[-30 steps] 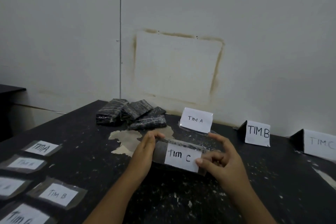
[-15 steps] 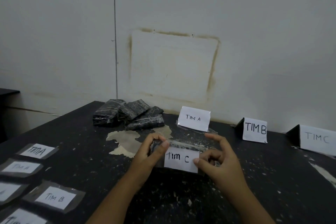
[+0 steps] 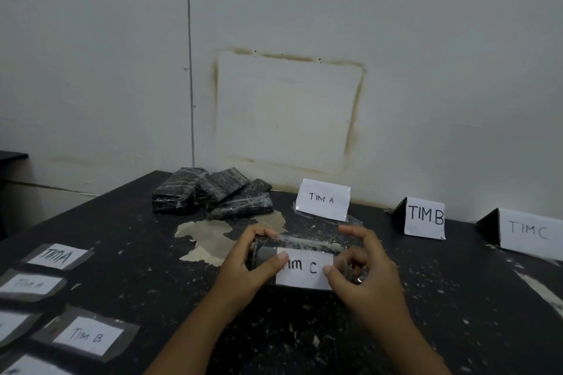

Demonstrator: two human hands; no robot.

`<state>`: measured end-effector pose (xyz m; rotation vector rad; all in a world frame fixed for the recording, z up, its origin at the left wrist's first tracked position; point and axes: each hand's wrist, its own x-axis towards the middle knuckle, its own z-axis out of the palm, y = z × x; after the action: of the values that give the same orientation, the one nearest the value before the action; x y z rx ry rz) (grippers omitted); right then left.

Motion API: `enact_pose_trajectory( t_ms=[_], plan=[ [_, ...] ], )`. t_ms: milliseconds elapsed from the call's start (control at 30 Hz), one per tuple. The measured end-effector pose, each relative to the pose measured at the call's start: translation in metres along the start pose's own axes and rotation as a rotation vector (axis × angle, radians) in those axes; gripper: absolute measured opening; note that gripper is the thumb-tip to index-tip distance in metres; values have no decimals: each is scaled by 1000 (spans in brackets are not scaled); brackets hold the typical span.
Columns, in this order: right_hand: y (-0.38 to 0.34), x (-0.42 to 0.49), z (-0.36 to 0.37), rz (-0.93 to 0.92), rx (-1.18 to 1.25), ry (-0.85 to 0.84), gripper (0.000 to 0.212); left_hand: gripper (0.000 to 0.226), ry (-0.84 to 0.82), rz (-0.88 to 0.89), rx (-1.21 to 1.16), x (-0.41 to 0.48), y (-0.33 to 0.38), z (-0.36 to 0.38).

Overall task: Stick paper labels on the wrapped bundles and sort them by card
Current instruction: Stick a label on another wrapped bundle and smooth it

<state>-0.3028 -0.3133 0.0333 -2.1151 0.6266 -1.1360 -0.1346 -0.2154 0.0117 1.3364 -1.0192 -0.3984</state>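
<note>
Both hands, L [image 3: 243, 265] & R [image 3: 362, 271], grip dark plastic-wrapped bundle [image 3: 265, 256]; its white label [image 3: 304, 268] reads "TIM C". Behind bundle: cards "TIM A" [image 3: 323, 198], "TIM.B" [image 3: 425, 218], "TIM C" [image 3: 530, 233].

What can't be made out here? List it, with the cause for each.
Head view only:
- TIM C label on the held bundle: first letter covered by the left hand's thumb.
- Bundle's right end: hidden behind the right hand.
- Lowest labels at the table's left corner: cut off by the frame edge.
- Bundle pile: exact count unclear, overlapping.
</note>
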Motion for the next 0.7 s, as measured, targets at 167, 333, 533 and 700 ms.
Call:
enact_pose_trajectory(
  t_ms=[167,333,533,700],
  plan=[
    [0,0,1,-42,-61,39,52,22,59,39,56,-1,-2,1],
    [2,1,-1,-29,-86,176,51,20,114,36,19,-1,1,1],
    [6,3,-1,161,95,142,47,18,120,31,-40,-1,6,0],
    [2,3,1,188,282,62,16,19,99,25,-28,0,7,-2]
  ],
)
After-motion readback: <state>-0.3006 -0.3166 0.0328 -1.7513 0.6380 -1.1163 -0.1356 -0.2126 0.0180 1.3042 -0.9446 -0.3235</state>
